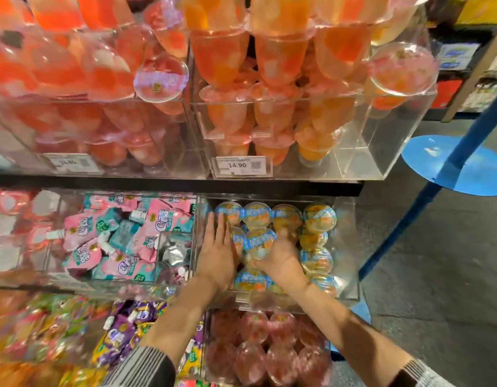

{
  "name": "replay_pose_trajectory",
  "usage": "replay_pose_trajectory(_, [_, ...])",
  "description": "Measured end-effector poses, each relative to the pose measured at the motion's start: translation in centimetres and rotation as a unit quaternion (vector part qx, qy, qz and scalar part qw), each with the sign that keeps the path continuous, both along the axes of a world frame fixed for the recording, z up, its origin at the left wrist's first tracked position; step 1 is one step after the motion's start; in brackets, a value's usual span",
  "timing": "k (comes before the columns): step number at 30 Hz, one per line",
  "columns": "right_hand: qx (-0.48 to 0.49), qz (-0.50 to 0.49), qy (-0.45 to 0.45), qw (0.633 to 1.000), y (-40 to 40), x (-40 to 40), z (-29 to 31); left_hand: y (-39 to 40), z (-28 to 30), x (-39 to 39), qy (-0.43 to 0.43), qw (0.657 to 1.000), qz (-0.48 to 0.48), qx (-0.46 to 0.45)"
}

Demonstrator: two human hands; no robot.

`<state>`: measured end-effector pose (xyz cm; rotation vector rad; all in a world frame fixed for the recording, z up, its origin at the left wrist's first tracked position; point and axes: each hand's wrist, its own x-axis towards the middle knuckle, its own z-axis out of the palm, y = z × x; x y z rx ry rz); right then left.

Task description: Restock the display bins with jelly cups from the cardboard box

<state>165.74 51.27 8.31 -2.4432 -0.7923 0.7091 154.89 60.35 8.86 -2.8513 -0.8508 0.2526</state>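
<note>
L hand (218, 254) lies flat, fingers straight, palm down along the left side of the clear acrylic bin (346, 247) on the middle shelf, fingertips reaching the rear-left cups. It grips nothing; looks like it's steadying the stack. R hand (280, 256) is curled round an orange jelly cup (259, 243) w/ a blue-printed lid, held just above the cups already in the bin, lid tilted up toward the camera.

Key relation: the held cup sits between the two hands, nearer the R, over the bin's centre-left. Cups in the bin stand in rows running front to back; right-hand column and back row (275, 216) look full. Any open slot would be under or just in front of the held cup, but both hands cover it, so can't confirm. Judgement: R hand lowers the cup straight down, L keeps neighbours from tipping.

Cardboard box: not in view.

Around: pink/teal jelly pouches (116, 241) in the bin to the left, pink cups (269, 347) in the bin below, tall orange cups (272, 88) on the shelf above w/ a 14.90 price tag (241, 166). Blue stand (451, 166) on the floor to the right.
</note>
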Motion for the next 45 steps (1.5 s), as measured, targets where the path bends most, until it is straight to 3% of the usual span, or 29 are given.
replay_pose_trajectory(8, [-0.154, 0.056, -0.165, 0.973, 0.5, -1.1, 0.6, 0.1, 0.2, 0.1, -0.003, 0.997, 0.044, -0.06])
replay_pose_trajectory(11, [-0.163, 0.047, -0.2, 0.965, 0.4, -1.2, 0.7, 0.3, 0.3, -0.1, -0.063, 0.989, 0.038, -0.125])
replay_pose_trajectory(15, [-0.165, 0.03, -0.143, 0.975, 0.1, -1.8, 1.3, 0.2, 1.7, -1.3, -0.304, 0.907, 0.045, -0.289])
replay_pose_trajectory(18, [-0.087, 0.011, -0.121, 0.989, -1.3, -2.3, 2.0, 0.3, 3.7, -3.3, -0.359, 0.871, 0.015, -0.334])
replay_pose_trajectory(19, [-0.024, -0.013, -0.18, 0.983, -1.3, -2.8, 1.9, 0.3, 4.3, -4.3, -0.369, 0.862, -0.001, -0.347])
replay_pose_trajectory(21, [-0.025, -0.016, -0.26, 0.965, -1.9, -3.7, 2.3, 0.5, 5.2, -7.0, -0.377, 0.847, -0.013, -0.375])
replay_pose_trajectory(24, [-0.101, 0.007, -0.267, 0.958, -2.4, -6.5, 4.3, 1.0, 6.1, -12.1, -0.38, 0.848, 0.013, -0.369])
replay_pose_trajectory(25, [-0.123, 0.066, -0.275, 0.951, -2.1, -8.1, 5.3, 1.1, 6.4, -14.2, -0.374, 0.855, 0.02, -0.359])
replay_pose_trajectory(26, [-0.155, 0.083, -0.346, 0.922, -2.1, -9.8, 6.4, 1.3, 6.6, -16.5, -0.367, 0.864, 0.027, -0.343])
replay_pose_trajectory(27, [-0.142, 0.086, -0.373, 0.913, -1.9, -11.3, 6.9, 1.5, 7.0, -19.0, -0.359, 0.873, 0.032, -0.328])
replay_pose_trajectory(29, [-0.088, 0.119, -0.298, 0.943, -0.6, -16.5, 7.9, 1.2, 7.4, -24.9, -0.332, 0.889, 0.052, -0.311])
replay_pose_trajectory(31, [-0.031, 0.192, -0.29, 0.937, 0.6, -22.5, 7.8, 0.5, 7.7, -31.3, -0.31, 0.9, 0.078, -0.296])
replay_pose_trajectory(35, [0.027, 0.342, -0.284, 0.895, 1.9, -36.7, 8.1, -2.3, 7.5, -46.0, -0.257, 0.916, 0.165, -0.259])
replay_pose_trajectory(38, [0.031, 0.477, -0.273, 0.835, 1.5, -48.0, 7.7, -5.9, 6.6, -58.0, -0.268, 0.899, 0.254, -0.235])
replay_pose_trajectory(45, [0.056, 0.714, -0.205, 0.667, -2.8, -73.0, 5.4, -20.6, 2.6, -81.1, -0.375, 0.756, 0.488, -0.222])
